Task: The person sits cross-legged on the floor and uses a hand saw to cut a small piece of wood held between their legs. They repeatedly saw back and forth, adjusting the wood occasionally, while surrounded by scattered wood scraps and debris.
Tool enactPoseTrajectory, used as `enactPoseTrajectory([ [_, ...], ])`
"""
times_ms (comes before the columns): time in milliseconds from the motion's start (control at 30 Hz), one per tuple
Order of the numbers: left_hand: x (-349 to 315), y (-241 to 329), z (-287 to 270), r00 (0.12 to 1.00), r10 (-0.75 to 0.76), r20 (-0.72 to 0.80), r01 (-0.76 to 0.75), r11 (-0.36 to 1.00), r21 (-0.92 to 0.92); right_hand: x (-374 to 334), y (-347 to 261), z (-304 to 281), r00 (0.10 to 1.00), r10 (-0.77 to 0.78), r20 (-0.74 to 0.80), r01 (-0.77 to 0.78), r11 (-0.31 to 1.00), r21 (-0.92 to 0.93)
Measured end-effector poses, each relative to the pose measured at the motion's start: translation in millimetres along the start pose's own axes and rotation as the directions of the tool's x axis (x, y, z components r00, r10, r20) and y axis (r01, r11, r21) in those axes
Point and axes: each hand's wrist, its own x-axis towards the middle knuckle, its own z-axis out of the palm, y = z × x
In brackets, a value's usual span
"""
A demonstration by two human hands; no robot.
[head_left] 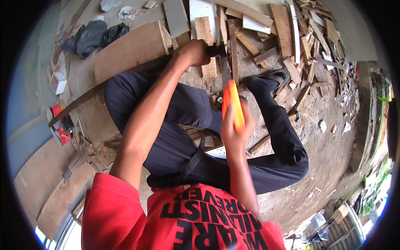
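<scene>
My right hand [234,127] is closed around a bright orange handle [233,104], raised over my lap. A grey metal blade [225,71] runs from it up toward my left hand. My left hand [193,52] is clenched on a dark piece [215,50] at the blade's far end, beside a narrow wooden strip [233,50] standing among the scraps. What the dark piece is I cannot tell. I am seated, with my legs in dark trousers [183,104] and a black shoe [278,77] spread around the work spot.
A heap of wood offcuts [308,37] lies at the top right. A large plywood board [129,50] and black plastic bags [91,35] lie at the upper left. A red and white can [60,125] and a white box [58,81] stand at the left.
</scene>
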Motion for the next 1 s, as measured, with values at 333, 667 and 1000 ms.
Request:
enactPoseTrajectory([
  [333,-9.9,4.2,17.5,0.979,0.046,-0.197,-0.021,0.992,0.127,32.9,17.9,18.5,0.992,0.009,-0.127,0.012,0.987,0.161],
  [667,-24.0,3.8,6.6,0.933,0.158,-0.322,-0.153,0.987,0.042,-24.7,72.8,-57.4,0.954,0.001,-0.301,0.002,1.000,0.008],
  [1000,12.6,-27.6,18.1,0.952,-0.037,-0.302,-0.103,0.895,-0.434,-15.8,86.5,-46.3,0.966,-0.009,-0.259,0.022,0.999,0.048],
])
